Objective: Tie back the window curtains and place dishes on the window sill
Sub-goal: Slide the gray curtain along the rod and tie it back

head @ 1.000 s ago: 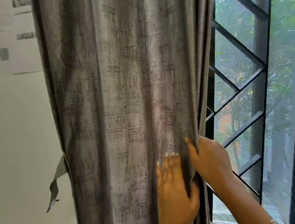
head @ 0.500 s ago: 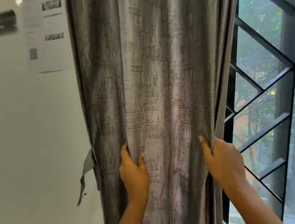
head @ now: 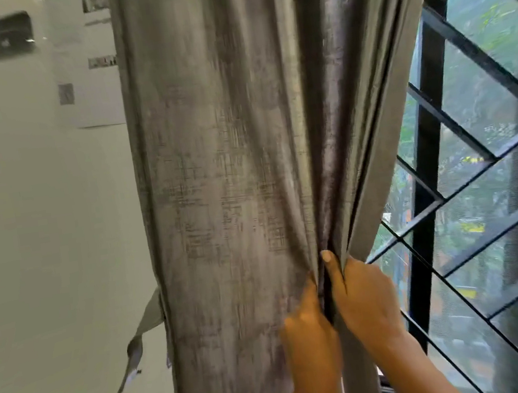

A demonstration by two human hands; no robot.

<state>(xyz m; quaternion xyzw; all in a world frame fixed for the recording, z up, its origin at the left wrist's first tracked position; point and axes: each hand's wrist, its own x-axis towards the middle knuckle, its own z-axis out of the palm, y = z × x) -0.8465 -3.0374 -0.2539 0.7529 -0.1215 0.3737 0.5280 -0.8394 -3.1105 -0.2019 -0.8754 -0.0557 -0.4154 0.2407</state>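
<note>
— One grey, cross-hatched curtain [head: 232, 183] is seen hanging in folds between wall [head: 43, 260] and window grille [head: 479, 165].

— Where is it held?

— Its gathered right edge is clasped low down by the right hand [head: 362, 298], thumb raised. The left hand [head: 307, 339], blurred, is pressed into the same fold; its grasp cannot be told. A strap [head: 143, 332] is seen at its left edge.
</note>
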